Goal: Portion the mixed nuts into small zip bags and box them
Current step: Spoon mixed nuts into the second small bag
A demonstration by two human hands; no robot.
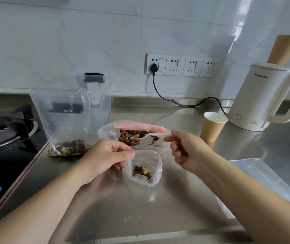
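Pinching the rim of the small zip bag (143, 167) with our left hand (105, 155), we hold its mouth open while our right hand (184, 148) grips the white spoon (147, 135) over the open nut bag (133, 136) just behind it. Only a few nuts sit inside, so we judge portioning barely begun; boxing remains.

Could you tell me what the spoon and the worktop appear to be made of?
The spoon looks like thin white plastic: pale, slightly translucent. The worktop looks like brushed stainless steel: grey, with soft, blurred reflections of the arms.
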